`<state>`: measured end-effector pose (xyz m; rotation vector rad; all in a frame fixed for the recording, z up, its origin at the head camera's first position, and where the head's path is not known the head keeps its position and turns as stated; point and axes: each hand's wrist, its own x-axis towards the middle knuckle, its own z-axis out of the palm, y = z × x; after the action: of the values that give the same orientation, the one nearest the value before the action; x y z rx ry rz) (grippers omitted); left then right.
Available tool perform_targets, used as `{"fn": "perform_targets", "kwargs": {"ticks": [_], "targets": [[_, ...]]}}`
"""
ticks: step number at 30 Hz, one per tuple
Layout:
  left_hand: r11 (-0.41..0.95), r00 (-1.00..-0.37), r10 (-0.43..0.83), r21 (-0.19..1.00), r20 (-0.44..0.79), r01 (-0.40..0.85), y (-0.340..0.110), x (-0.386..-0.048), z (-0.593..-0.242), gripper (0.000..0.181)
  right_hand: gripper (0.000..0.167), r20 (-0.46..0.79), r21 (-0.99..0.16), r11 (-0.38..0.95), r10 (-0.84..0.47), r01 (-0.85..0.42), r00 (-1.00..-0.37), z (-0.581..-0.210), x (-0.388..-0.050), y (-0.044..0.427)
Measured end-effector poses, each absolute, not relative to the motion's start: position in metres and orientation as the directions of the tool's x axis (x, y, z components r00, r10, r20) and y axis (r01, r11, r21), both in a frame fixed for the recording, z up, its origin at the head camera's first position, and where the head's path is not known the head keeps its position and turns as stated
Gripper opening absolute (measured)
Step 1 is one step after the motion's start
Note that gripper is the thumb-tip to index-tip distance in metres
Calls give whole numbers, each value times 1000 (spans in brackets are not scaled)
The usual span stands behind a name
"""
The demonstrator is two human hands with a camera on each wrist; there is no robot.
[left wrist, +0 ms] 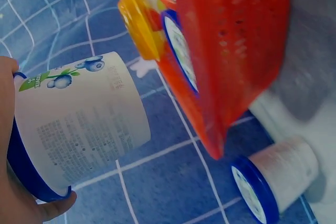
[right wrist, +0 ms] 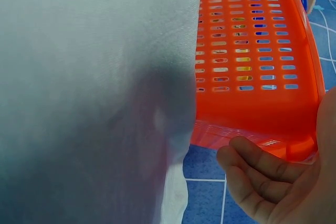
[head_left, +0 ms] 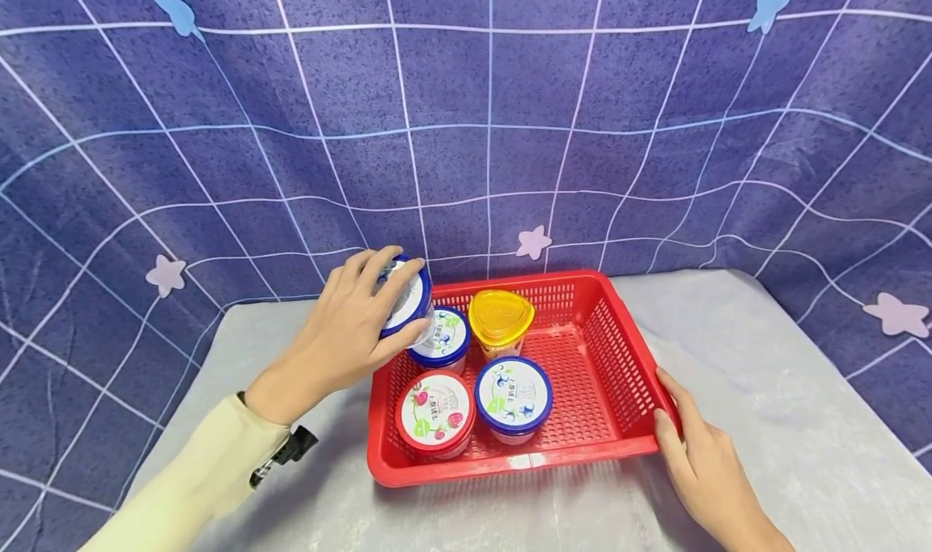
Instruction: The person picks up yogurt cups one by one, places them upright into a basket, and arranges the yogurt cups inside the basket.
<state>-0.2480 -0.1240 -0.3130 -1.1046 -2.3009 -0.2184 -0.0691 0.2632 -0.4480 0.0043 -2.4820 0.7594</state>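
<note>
Left hand: fingers curled round the blue-rimmed, circular lid of a smooth, tapering tub, raised near the rear left corner of one red, slotted basket. Right hand: gripping its near right corner.

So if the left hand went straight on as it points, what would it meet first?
The left hand, holding a blueberry cup, would probably meet the star-patterned curtain behind the red basket, though depth is unclear.

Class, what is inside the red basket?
The red basket holds two blue-lidded cups, a red-lidded cup and a yellow-lidded cup. From above, the left hand and its held cup hide the far left corner.
</note>
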Motion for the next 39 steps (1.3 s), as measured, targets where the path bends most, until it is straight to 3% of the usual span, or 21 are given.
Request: {"fn": "perform_targets", "kwargs": {"ticks": [17, 39], "targets": [[497, -353, 770, -153, 532, 854, -63, -243, -292, 70, 53, 498, -520, 841, 154, -152, -853, -449, -70, 264], [365, -262, 844, -144, 468, 920, 12, -245, -288, 72, 53, 525, -509, 843, 143, -175, -839, -449, -72, 264]]}}
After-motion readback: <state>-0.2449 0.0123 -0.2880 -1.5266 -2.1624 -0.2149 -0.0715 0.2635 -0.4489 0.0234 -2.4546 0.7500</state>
